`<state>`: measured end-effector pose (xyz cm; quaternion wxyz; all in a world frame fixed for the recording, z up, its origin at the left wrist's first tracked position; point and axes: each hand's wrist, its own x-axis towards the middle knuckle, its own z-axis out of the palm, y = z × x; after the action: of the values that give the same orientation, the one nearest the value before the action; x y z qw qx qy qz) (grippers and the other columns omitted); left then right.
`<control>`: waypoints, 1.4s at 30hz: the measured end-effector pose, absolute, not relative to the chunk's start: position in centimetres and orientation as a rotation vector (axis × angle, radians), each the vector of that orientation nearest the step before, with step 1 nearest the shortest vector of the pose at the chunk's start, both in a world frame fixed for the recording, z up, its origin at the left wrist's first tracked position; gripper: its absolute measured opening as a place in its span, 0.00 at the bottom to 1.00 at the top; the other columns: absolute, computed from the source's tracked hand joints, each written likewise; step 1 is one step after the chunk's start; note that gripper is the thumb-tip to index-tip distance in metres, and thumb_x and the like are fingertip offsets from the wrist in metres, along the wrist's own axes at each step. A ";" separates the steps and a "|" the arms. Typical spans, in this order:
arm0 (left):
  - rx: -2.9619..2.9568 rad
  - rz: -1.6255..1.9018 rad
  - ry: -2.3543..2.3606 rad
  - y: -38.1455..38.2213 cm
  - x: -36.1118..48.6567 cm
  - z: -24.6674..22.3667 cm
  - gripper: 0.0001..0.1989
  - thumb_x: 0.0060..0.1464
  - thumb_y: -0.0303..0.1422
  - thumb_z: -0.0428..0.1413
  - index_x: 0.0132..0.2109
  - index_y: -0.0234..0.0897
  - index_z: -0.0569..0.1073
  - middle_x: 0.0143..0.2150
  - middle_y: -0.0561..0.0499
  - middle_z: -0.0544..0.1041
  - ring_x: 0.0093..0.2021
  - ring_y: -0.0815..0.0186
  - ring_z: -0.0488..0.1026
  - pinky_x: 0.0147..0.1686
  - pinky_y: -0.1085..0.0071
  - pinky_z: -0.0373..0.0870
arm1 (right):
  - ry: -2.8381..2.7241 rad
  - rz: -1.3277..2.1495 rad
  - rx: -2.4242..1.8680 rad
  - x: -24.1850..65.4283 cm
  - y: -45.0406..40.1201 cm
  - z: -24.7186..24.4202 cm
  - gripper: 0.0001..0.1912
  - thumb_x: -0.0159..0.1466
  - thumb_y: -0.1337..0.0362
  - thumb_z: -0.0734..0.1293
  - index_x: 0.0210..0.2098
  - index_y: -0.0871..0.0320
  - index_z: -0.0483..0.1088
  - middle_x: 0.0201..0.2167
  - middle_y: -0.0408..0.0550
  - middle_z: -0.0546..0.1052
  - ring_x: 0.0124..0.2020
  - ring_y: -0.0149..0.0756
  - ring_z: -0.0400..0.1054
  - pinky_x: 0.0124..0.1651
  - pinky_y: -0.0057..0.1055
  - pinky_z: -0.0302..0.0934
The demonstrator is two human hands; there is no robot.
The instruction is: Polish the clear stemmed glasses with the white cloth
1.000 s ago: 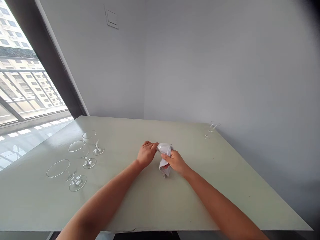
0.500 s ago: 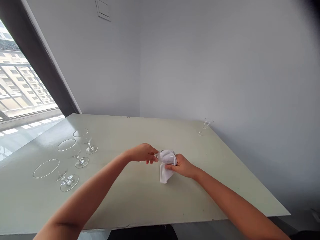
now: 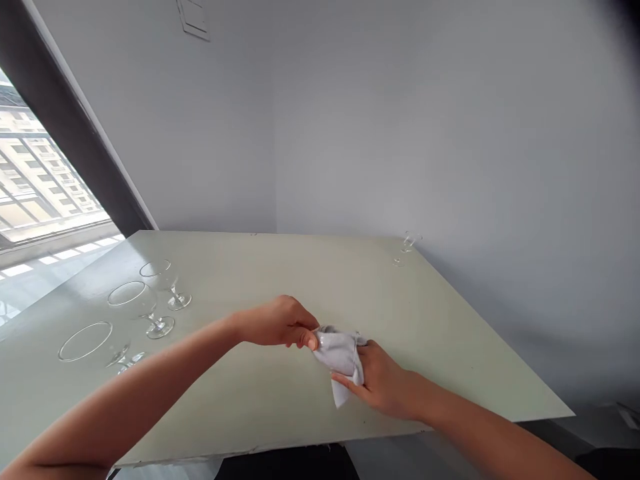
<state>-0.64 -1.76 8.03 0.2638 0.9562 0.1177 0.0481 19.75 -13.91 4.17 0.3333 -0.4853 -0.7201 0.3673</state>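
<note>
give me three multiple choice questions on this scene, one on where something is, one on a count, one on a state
1. Where does the lone small glass stand on the table?
A. at the far right corner, near the wall
B. in the row at the left
C. at the near edge

2. How many stemmed glasses stand in the row at the left?
A. one
B. three
C. five

3. How is the white cloth right now?
A. spread flat on the table
B. hanging over the table edge
C. bunched between both hands, around a glass

Answers:
1. A: it stands alone by the wall, far from the hands.
2. B: a near glass, a middle glass and a far glass line up there.
3. C: the right hand cups the cloth and the left hand pinches at its end, where clear glass shows.
</note>
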 end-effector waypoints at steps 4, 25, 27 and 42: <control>2.743 0.269 0.494 -2.1 -0.1 7.2 0.17 0.60 0.39 0.41 0.35 0.37 0.71 0.27 0.52 0.74 0.29 0.70 0.71 0.32 0.73 0.67 | -1.564 1.233 -1.313 20.6 -12.1 2.7 0.11 0.53 0.56 0.67 0.24 0.58 0.68 0.19 0.42 0.67 0.23 0.31 0.60 0.29 0.30 0.55; 2.808 0.341 0.731 -2.3 0.3 5.7 0.19 0.61 0.38 0.37 0.44 0.40 0.70 0.28 0.52 0.74 0.27 0.69 0.70 0.35 0.69 0.67 | -1.336 1.389 -1.166 20.5 -10.8 0.4 0.13 0.51 0.55 0.69 0.22 0.59 0.67 0.18 0.39 0.62 0.21 0.27 0.54 0.26 0.26 0.49; 3.137 0.605 0.685 -2.6 0.4 5.1 0.15 0.59 0.37 0.43 0.49 0.39 0.68 0.35 0.48 0.74 0.37 0.64 0.70 0.47 0.59 0.63 | -0.970 1.492 -1.071 20.3 -10.4 0.3 0.14 0.49 0.55 0.71 0.28 0.58 0.69 0.20 0.39 0.66 0.22 0.28 0.58 0.27 0.26 0.53; 1.766 -0.101 0.582 -1.1 -1.8 4.6 0.16 0.50 0.44 0.51 0.35 0.36 0.73 0.23 0.53 0.66 0.22 0.73 0.61 0.24 0.75 0.60 | -2.532 0.240 -0.988 24.0 -9.6 1.7 0.16 0.61 0.71 0.56 0.45 0.58 0.68 0.39 0.48 0.76 0.39 0.35 0.69 0.41 0.31 0.62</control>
<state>-1.78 -1.09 4.61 0.5969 0.7609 0.2508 -0.0437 24.05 -9.61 1.72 0.2048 -0.3544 -0.9083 0.0861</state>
